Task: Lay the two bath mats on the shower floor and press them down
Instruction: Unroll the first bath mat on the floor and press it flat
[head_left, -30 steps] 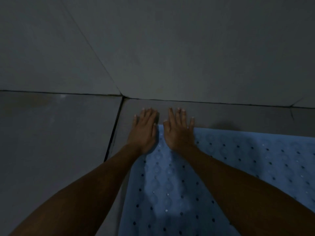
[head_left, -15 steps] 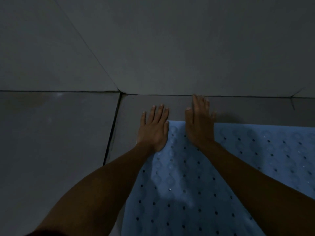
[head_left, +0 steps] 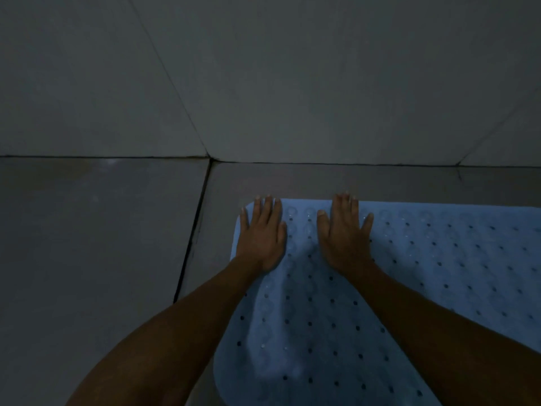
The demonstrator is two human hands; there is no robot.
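Observation:
A light blue bath mat (head_left: 439,268) with rows of small dark holes and round suction cups lies flat on the grey tiled shower floor (head_left: 96,244). My left hand (head_left: 262,235) presses flat on the mat's far left corner, fingers straight. Flat on the mat's far edge a little to the right lies my right hand (head_left: 344,235), fingers straight and close together. Both forearms reach in from the bottom. Only one mat is in view.
A tiled wall (head_left: 292,83) rises just beyond the mat's far edge. A dark grout line (head_left: 193,230) runs down the floor left of the mat. The light is dim.
The mat's far left corner, earlier under the hands, now lies flat and visible. Both hands have moved apart and rest fully on the mat near its far edge.

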